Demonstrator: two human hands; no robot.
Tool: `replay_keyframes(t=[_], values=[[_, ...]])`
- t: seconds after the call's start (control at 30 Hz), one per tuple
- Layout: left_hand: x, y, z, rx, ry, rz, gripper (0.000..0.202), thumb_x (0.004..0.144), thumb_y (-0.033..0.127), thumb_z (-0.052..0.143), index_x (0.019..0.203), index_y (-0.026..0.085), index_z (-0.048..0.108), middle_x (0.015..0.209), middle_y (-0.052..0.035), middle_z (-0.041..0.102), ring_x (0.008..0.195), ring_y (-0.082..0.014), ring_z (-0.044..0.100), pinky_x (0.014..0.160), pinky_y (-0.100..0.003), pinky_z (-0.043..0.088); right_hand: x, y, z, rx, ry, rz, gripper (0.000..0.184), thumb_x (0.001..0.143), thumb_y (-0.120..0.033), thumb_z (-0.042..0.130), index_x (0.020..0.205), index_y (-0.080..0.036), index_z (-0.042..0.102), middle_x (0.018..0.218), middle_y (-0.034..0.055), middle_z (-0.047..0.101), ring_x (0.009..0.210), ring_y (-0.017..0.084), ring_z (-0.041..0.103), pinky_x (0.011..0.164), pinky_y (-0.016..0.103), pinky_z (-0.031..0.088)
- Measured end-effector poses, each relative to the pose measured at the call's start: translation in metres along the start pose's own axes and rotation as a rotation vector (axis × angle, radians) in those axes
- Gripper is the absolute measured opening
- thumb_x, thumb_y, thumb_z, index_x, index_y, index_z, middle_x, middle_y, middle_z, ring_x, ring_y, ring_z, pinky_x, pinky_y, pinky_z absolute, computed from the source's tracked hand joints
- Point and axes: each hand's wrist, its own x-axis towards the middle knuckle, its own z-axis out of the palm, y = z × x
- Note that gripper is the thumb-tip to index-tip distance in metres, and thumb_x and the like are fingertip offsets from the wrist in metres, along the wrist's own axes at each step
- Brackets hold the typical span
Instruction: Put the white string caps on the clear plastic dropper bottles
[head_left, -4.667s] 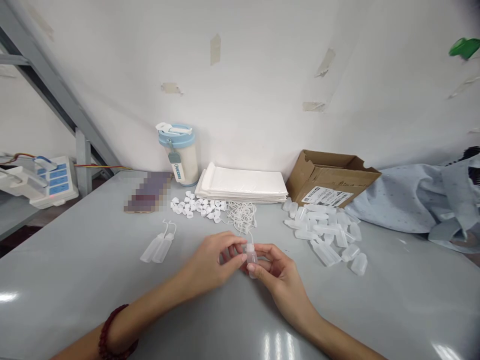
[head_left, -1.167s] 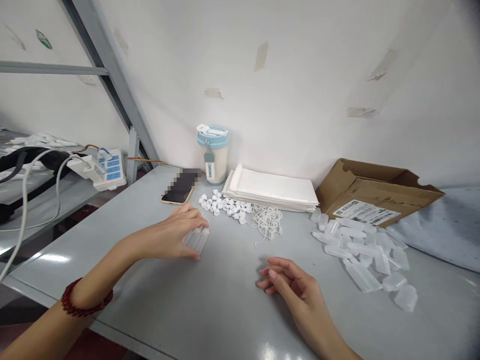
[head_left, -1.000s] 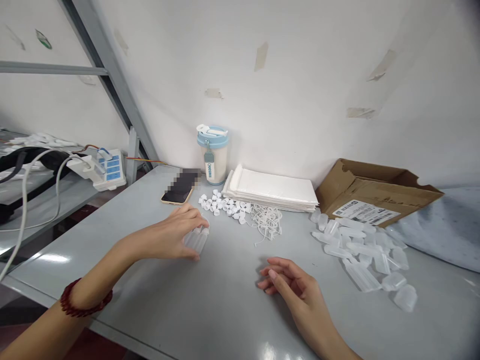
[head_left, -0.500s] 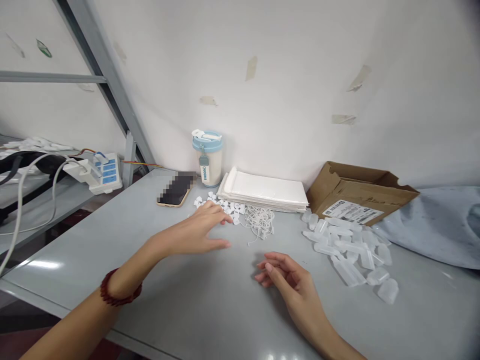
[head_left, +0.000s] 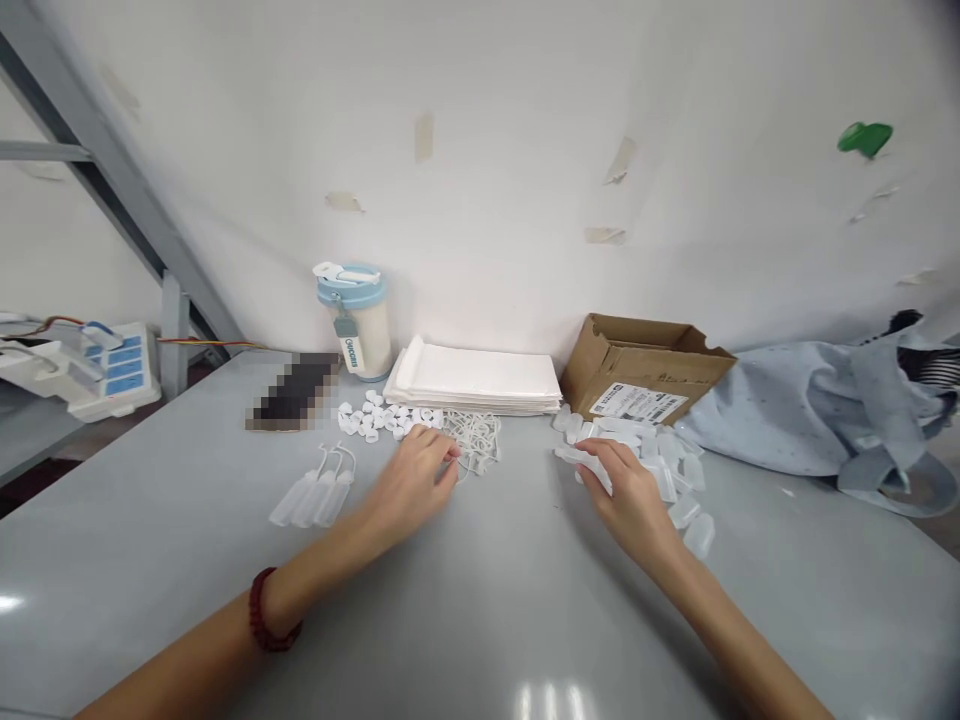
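From where I stand, the two hands are well apart over the grey table point(head_left: 495, 610), each at its own pile. The right hand point(head_left: 628, 497) has its thumb and fingers on either side of a slim clear bottle point(head_left: 573, 455) at the near-left edge of the heap of loose bottles point(head_left: 699, 536), in front of the cardboard box point(head_left: 645, 368); I can't tell whether the grip has closed on it. The plastic looks thin, so a light pinch along the sides should do better than a squeeze, with a straight lift so the neighbours aren't dragged along. The left hand point(head_left: 414, 480) is loosely curled, fingertips beside the tangled white cords point(head_left: 478, 438), with the white caps point(head_left: 367, 415) just behind it; whether it has caught a strand is hidden from me. That tangle seems to want patience: take one loose end, ease it out sideways, and keep the knuckles off the caps. Three corded bottles point(head_left: 306, 498) lie side by side at the left, best left undisturbed by that forearm
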Motion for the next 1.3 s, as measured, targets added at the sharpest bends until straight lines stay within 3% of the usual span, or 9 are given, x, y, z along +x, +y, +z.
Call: replay_keyframes(t=[0.13, 0.4, 0.6, 0.8, 0.97, 1.17, 1.3], values=[[-0.008, -0.002, -0.003, -0.001, 0.006, 0.005, 0.016, 0.085, 0.018, 0.04, 0.086, 0.017, 0.056, 0.089, -0.0083, 0.061, 0.093, -0.0245, 0.049, 0.08, -0.04, 0.045, -0.001, 0.008, 0.005, -0.178, -0.05, -0.128, 0.023, 0.089, -0.017, 0.042, 0.1, -0.018, 0.062, 0.1, 0.0132, 0.066, 0.095, 0.028, 0.059, 0.079, 0.043, 0.05], [-0.01, 0.001, 0.006, 0.053, -0.104, 0.023, 0.009, 0.083, 0.022, 0.051, 0.079, 0.017, 0.058, 0.081, -0.0075, 0.06, 0.09, -0.027, 0.049, 0.076, -0.04, 0.045, -0.004, 0.004, 0.005, -0.379, -0.14, -0.132, 0.027, 0.087, -0.01, 0.043, 0.105, -0.014, 0.063, 0.108, 0.0154, 0.064, 0.1, 0.031, 0.054, 0.078, 0.043, 0.047], [-0.011, 0.008, 0.021, -0.001, 0.053, 0.033, 0.012, 0.087, 0.024, 0.05, 0.093, 0.016, 0.058, 0.093, -0.0087, 0.059, 0.096, -0.0262, 0.047, 0.081, -0.042, 0.046, -0.005, -0.001, 0.012, -0.387, -0.181, -0.122, 0.027, 0.089, -0.01, 0.041, 0.105, -0.014, 0.062, 0.108, 0.0141, 0.065, 0.101, 0.029, 0.054, 0.078, 0.04, 0.045], [-0.003, 0.008, 0.036, -0.056, 0.133, 0.098, 0.013, 0.087, 0.02, 0.052, 0.086, 0.014, 0.063, 0.084, -0.0081, 0.06, 0.088, -0.0243, 0.047, 0.074, -0.038, 0.047, -0.007, -0.009, 0.02, -0.333, -0.172, -0.148, 0.027, 0.091, -0.009, 0.037, 0.103, -0.015, 0.061, 0.101, 0.0124, 0.068, 0.095, 0.026, 0.058, 0.075, 0.038, 0.043], [-0.003, 0.007, 0.031, -0.099, 0.214, 0.126, 0.012, 0.086, 0.012, 0.051, 0.083, 0.015, 0.062, 0.076, -0.0038, 0.058, 0.081, -0.0199, 0.047, 0.072, -0.034, 0.046, -0.011, -0.019, 0.021, -0.172, -0.068, -0.223, 0.021, 0.092, -0.013, 0.043, 0.107, -0.015, 0.057, 0.098, 0.0117, 0.068, 0.089, 0.025, 0.06, 0.072, 0.037, 0.046], [-0.011, 0.019, 0.019, -0.166, 0.383, 0.396, 0.012, 0.088, 0.008, 0.051, 0.087, 0.015, 0.059, 0.078, -0.0029, 0.062, 0.079, -0.0158, 0.048, 0.071, -0.03, 0.045, -0.021, -0.042, 0.017, 0.086, -0.015, -0.237, 0.027, 0.09, -0.016, 0.05, 0.117, -0.019, 0.048, 0.101, 0.0093, 0.067, 0.094, 0.022, 0.063, 0.078, 0.035, 0.052], [-0.017, 0.025, 0.02, -0.137, 0.389, 0.472, 0.013, 0.088, 0.006, 0.052, 0.093, 0.016, 0.059, 0.082, -0.004, 0.062, 0.081, -0.0157, 0.049, 0.072, -0.03, 0.047, -0.028, -0.053, 0.016, 0.184, -0.037, -0.216, 0.035, 0.091, -0.016, 0.05, 0.125, -0.022, 0.042, 0.103, 0.0087, 0.066, 0.095, 0.02, 0.064, 0.08, 0.033, 0.055]])
